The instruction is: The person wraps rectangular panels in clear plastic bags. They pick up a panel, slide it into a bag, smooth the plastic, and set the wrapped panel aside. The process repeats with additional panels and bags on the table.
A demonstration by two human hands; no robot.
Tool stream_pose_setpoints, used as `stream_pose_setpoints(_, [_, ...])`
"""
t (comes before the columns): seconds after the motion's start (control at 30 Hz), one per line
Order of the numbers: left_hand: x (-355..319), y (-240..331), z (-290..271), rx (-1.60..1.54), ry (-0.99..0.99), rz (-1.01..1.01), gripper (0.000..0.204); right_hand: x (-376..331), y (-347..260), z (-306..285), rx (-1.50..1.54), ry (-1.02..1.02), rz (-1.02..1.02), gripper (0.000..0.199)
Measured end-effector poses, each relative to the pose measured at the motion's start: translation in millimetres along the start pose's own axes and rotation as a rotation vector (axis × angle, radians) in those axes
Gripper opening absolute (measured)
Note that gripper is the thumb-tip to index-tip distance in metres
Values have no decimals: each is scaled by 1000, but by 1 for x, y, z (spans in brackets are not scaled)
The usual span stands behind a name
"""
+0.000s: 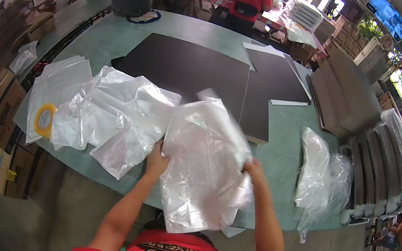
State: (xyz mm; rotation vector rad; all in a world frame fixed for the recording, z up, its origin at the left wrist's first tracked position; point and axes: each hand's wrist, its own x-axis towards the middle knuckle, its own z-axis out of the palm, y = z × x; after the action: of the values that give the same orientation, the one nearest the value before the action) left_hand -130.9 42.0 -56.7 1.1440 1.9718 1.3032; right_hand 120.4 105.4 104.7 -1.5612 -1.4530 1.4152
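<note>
Left grip point(157, 160): closed on the left edge of a translucent white plastic bag point(202, 166). Right grip point(254, 170): closed on the bag's right edge, finger detail soft. Bag spans the space between both grips, its upper end blurred. Its lower end drops nearer the body than either grip, past the near edge of a pale green, curved-looking desk point(282, 156).

Left of left grip: a rumpled heap of translucent white plastic bags point(125, 112), just beside; little room there. Farther left, a flat stack of clear plastic sheets point(59, 76) with a yellow roll of tape point(44, 119) on it, near the desk's left edge.

Beyond both grips: a broad, flat dark-brown board point(190, 67), partly covered by the heap and bag. Its near right corner lies close beyond right grip. A second dark board with white edges point(281, 75) lies farther off, to the right.

Right of right grip: bare green strip, the widest open room near the hands. Past it, a crumpled clear plastic wrap point(317, 173) hangs over the near edge; then a row of plastic-wrapped brown panels point(380, 162), well apart from the grip.
</note>
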Motion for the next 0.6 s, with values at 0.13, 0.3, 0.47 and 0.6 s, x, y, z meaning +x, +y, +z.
stream_pose_setpoints(0.13, [-13, 46, -6, 74, -15, 90, 52, 11, 89, -97, 79, 21, -4, 27])
stream_pose_setpoints(0.3, [-55, 111, 69, 378, -265, 249, 62, -24, 190, -106, 343, 8, 256, 27])
stream_pose_setpoints(0.47, [-96, 106, 123, 708, -304, 319, 79, -62, 201, -95, 426, 107, 180, 27])
stream_pose_setpoints(0.6, [-85, 110, 113, 682, -279, 282, 79, -76, 215, -98, 588, 69, 195, 26])
